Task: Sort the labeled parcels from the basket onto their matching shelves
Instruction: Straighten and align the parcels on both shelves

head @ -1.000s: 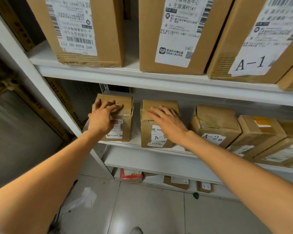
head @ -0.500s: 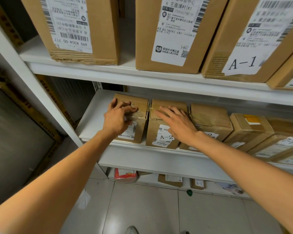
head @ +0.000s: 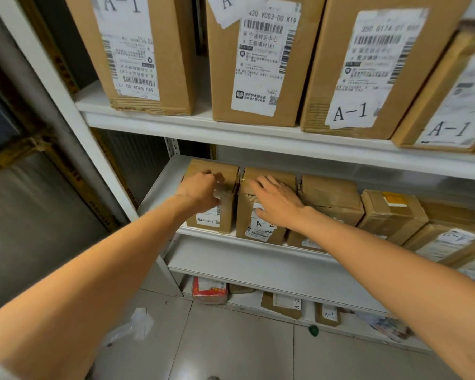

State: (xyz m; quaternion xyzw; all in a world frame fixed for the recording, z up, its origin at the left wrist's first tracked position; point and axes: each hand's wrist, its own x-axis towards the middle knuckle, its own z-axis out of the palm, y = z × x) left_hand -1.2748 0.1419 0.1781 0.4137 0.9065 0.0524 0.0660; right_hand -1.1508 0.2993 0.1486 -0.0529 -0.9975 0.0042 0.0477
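Head view centres on the end parcel, a small brown carton standing upright at the left end of the middle shelf and touching the A-2 parcel on its right. The left hand has its fingers curled over the end parcel's upper front edge. The right hand lies on the A-2 parcel with fingers straight and slightly spread. Judging by this, one hand steadies the neighbour while the other squares the end carton into the row.

More taped parcels fill the middle shelf to the right, some leaning. The upper shelf carries tall A-1 boxes, so each level seems to hold its own code. Near the floor, the bottom shelf holds a red packet and small labelled parcels. No basket is in view.
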